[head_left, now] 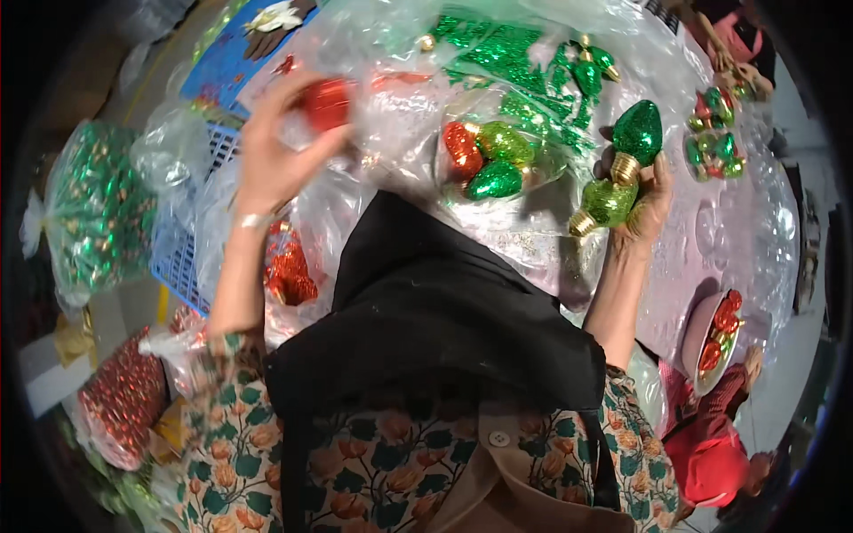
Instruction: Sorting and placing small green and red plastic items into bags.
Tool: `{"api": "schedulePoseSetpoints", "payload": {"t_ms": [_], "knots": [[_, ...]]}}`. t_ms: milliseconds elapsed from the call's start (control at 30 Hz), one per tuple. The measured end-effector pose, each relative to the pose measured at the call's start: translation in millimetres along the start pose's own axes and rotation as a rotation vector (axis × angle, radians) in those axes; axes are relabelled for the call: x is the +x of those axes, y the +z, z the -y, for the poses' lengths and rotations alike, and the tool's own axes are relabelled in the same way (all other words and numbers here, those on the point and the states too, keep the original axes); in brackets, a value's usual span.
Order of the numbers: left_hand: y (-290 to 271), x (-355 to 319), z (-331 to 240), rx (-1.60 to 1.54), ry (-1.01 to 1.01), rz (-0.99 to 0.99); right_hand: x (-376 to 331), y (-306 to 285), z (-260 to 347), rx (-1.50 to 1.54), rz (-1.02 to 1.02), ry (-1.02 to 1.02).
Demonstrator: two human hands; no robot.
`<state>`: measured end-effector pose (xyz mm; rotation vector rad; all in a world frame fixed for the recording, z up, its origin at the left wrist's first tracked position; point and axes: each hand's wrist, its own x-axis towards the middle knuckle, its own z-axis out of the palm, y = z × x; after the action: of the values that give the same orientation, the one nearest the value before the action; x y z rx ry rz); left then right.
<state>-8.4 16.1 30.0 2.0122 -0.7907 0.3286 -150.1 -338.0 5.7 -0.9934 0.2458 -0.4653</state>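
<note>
My left hand is raised over the left part of the table, thumb and fingers curled round a red bulb-shaped ornament, which is blurred. In my right hand are two glittery light-bulb ornaments with gold screw bases: a dark green bulb above and a lime green bulb below it. Between the hands, a clear plastic bag holds a red bulb, a lime bulb and a green bulb.
Clear plastic with green glitter bulbs lies at the far side. Left of me are a blue crate, red ornaments in plastic and a large bag of green ornaments. Bagged sets and a pink bowl lie right, near other people.
</note>
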Motion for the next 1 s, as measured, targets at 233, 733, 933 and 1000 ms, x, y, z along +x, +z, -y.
{"api": "schedulePoseSetpoints", "payload": {"t_ms": [233,733,933,1000], "knots": [[109,74,-56,0.081,0.622,0.895,-21,19,22,-0.076,0.338,-0.111],[135,97,-43,0.231,0.584,1.095,13,12,21,-0.822,0.513,0.162],[121,59,-50,0.328,0.501,1.011,6,62,27,-1.111,0.648,0.122],[125,56,-37,0.278,0.499,0.917,7,72,25,-1.254,0.739,0.113]]}}
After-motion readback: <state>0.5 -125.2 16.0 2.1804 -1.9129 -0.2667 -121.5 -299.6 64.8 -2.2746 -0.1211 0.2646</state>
